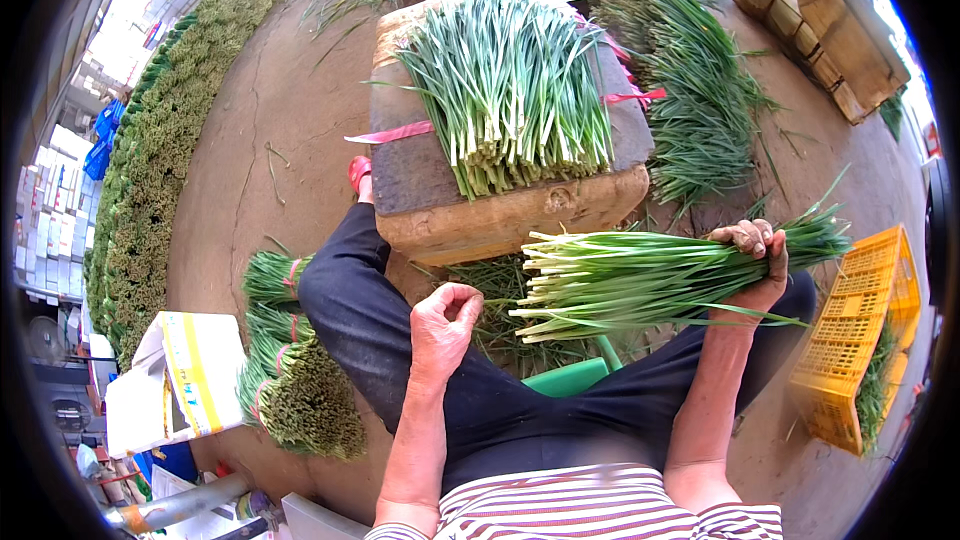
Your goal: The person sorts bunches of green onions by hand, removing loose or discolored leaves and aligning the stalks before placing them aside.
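My right hand (pixel 755 260) is wrapped round a thick bunch of garlic chives (pixel 630 275), held sideways over my right thigh. Its pale cut ends point left, and the green tips stick out past the hand. Short of those ends, above my lap, my left hand (pixel 446 328) is closed in a pinch of thumb and fingers. A thin green strand shows by its fingertips, but whether they grip it I cannot make out. Ahead stands a block-like bench (pixel 420 180) with a dark top, bearing a big pile of chives (pixel 510 90), pale ends toward me. Pink ties (pixel 400 132) lie under the pile.
Tied green bundles (pixel 275 340) lie on the floor at left, beside a white carton (pixel 190 380). A long row of bundles (pixel 150 190) runs along the left. Loose chives (pixel 700 90) lie right of the bench. A yellow crate (pixel 850 340) stands right, a wooden crate (pixel 825 20) beyond.
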Action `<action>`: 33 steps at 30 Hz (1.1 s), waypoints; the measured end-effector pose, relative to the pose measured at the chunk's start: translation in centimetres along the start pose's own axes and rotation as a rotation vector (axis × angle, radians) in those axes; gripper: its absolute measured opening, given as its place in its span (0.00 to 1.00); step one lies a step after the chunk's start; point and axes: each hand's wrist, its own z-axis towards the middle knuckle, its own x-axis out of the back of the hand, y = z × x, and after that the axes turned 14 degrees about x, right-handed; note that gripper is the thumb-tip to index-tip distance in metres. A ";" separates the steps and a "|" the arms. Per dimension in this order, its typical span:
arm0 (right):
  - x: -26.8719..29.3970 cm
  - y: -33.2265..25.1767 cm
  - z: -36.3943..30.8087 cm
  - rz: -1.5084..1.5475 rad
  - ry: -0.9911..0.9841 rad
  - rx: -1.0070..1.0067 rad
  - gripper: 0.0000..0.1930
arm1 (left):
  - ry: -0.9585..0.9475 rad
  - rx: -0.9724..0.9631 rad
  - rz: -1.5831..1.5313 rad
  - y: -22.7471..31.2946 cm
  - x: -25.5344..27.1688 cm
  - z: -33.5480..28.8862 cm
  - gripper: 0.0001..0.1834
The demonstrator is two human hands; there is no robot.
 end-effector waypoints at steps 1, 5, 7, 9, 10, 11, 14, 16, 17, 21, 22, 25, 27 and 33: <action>0.0 0.0 0.0 -0.004 0.001 -0.004 0.09 | 0.048 -0.030 0.117 0.2 -0.1 0.1 0.09; 0.1 0.2 -0.1 0.006 0.027 -0.025 0.09 | -0.173 -0.003 -0.128 2.0 -1.0 -0.4 0.18; 0.0 0.6 -0.2 0.014 0.044 -0.035 0.09 | -0.269 0.034 -0.320 2.2 -1.7 -0.5 0.17; 0.0 1.1 -0.3 0.011 0.056 -0.043 0.09 | -0.301 0.041 -0.428 2.9 -2.6 -0.9 0.15; 0.1 1.2 -0.4 0.007 0.062 -0.046 0.09 | -0.278 0.027 -0.398 2.5 -2.7 -0.7 0.13; 0.2 1.3 -0.3 0.001 0.045 -0.057 0.09 | -0.254 0.012 -0.368 1.8 -2.8 -0.5 0.12; 0.4 1.5 -0.5 -0.009 0.060 -0.074 0.09 | -0.206 -0.003 -0.375 1.5 -2.8 -0.5 0.07; 0.5 1.6 -0.6 -0.022 0.076 -0.082 0.09 | -0.205 -0.023 -0.461 1.5 -2.6 -0.6 0.06; 0.5 1.7 -0.6 -0.023 0.082 -0.084 0.09 | -0.149 0.002 -0.458 1.7 -2.6 -0.5 0.04; 0.5 1.6 -0.5 -0.031 0.082 -0.065 0.09 | -0.066 0.079 -0.568 1.5 -1.6 0.4 0.03; 0.5 1.5 -0.5 -0.035 0.077 -0.054 0.09 | -0.084 0.072 -0.632 1.1 -1.4 0.6 0.03; 0.6 1.7 -0.5 0.003 0.071 -0.081 0.09 | -0.110 0.098 -0.679 0.3 -1.1 0.8 0.03; 0.6 2.0 -0.6 -0.015 0.081 -0.092 0.09 | -0.109 0.105 -0.694 0.0 -1.0 0.7 0.03; 0.7 2.2 -0.7 -0.036 0.131 -0.071 0.10 | -0.088 0.107 -0.684 -0.2 -0.7 0.9 0.03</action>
